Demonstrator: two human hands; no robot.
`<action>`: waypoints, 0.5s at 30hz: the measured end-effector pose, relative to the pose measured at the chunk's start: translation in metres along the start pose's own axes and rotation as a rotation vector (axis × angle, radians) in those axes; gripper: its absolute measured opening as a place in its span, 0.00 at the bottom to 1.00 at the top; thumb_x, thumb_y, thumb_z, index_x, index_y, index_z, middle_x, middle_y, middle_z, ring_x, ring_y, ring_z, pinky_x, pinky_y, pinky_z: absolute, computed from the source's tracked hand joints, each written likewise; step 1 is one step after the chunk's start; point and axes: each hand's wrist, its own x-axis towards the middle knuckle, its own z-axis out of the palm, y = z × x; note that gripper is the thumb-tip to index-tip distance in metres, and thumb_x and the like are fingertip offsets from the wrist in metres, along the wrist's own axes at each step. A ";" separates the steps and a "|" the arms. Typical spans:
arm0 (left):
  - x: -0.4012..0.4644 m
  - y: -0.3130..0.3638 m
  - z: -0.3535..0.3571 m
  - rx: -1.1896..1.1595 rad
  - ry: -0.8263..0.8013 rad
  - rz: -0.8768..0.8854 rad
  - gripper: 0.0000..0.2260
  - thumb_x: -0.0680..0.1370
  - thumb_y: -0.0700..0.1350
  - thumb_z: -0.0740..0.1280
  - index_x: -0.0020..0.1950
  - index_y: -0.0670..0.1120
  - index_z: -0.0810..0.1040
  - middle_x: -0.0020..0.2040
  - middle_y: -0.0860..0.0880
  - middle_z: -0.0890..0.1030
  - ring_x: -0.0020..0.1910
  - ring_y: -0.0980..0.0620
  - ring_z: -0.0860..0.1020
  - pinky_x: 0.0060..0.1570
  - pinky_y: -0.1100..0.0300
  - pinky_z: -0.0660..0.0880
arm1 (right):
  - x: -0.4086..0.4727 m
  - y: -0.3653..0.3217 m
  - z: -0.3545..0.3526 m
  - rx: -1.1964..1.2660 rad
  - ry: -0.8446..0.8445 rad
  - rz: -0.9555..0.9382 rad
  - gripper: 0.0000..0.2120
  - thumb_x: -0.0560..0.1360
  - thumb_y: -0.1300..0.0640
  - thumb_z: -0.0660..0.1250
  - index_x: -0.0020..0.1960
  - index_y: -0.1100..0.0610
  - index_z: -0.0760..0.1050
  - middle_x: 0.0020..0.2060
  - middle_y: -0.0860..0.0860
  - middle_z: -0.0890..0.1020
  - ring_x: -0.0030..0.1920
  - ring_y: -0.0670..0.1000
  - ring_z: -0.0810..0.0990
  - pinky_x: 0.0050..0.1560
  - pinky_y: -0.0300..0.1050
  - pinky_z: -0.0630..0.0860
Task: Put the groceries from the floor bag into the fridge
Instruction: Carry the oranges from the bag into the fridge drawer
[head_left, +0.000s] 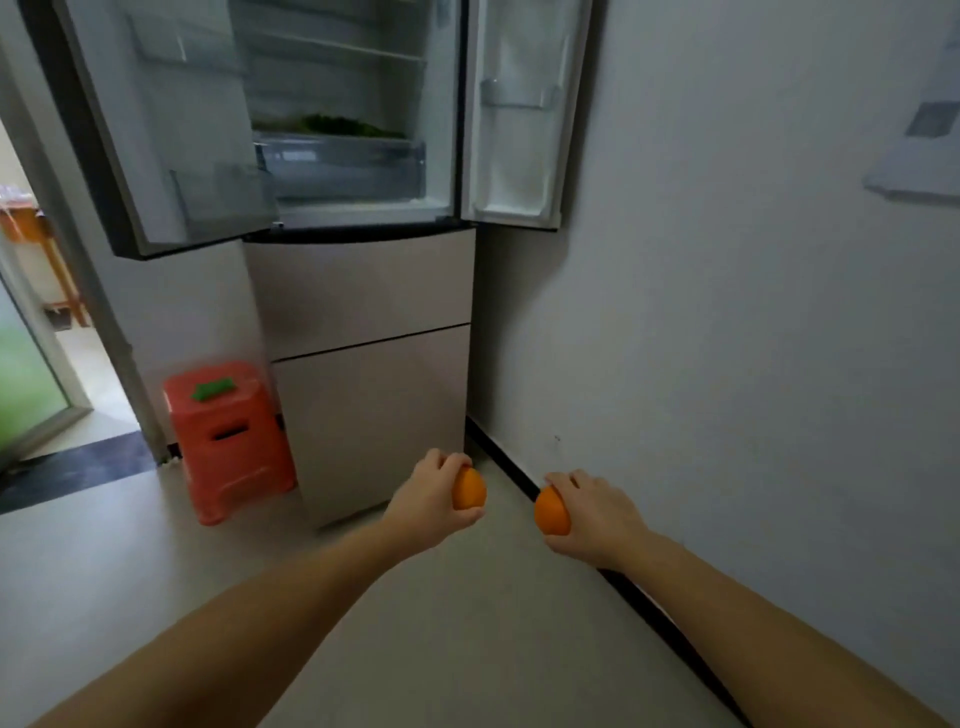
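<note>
My left hand (428, 499) grips an orange (469, 491) and my right hand (597, 512) grips a second orange (550, 512). Both are held out low in front of me, above the floor, near the fridge's lower drawers. The fridge (363, 291) stands ahead with both upper doors swung open. Inside, leafy greens (332, 126) lie on the shelf above a clear crisper drawer (343, 166). The floor bag is out of view.
An orange plastic stool (228, 436) stands on the floor left of the fridge. The left fridge door (156, 130) juts out toward me. A white wall (727, 312) with a black skirting runs along the right. A doorway opens at far left.
</note>
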 end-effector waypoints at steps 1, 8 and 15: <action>0.029 0.000 -0.007 -0.015 0.020 0.008 0.28 0.72 0.55 0.71 0.69 0.51 0.64 0.64 0.48 0.66 0.60 0.47 0.71 0.56 0.55 0.74 | 0.023 0.009 -0.012 0.021 0.029 0.020 0.37 0.70 0.41 0.67 0.73 0.49 0.56 0.66 0.52 0.68 0.63 0.57 0.71 0.61 0.51 0.70; 0.194 -0.009 -0.014 -0.138 0.067 0.003 0.27 0.73 0.54 0.71 0.68 0.51 0.65 0.64 0.48 0.66 0.57 0.49 0.71 0.51 0.61 0.73 | 0.165 0.059 -0.054 0.115 0.132 0.064 0.38 0.69 0.41 0.70 0.72 0.53 0.59 0.67 0.52 0.68 0.64 0.56 0.69 0.61 0.50 0.70; 0.341 -0.036 -0.035 -0.116 0.166 -0.060 0.27 0.73 0.54 0.70 0.68 0.51 0.64 0.65 0.48 0.65 0.59 0.49 0.71 0.54 0.57 0.72 | 0.343 0.087 -0.092 0.120 0.152 -0.055 0.37 0.68 0.41 0.72 0.70 0.53 0.62 0.65 0.53 0.69 0.64 0.56 0.70 0.59 0.52 0.73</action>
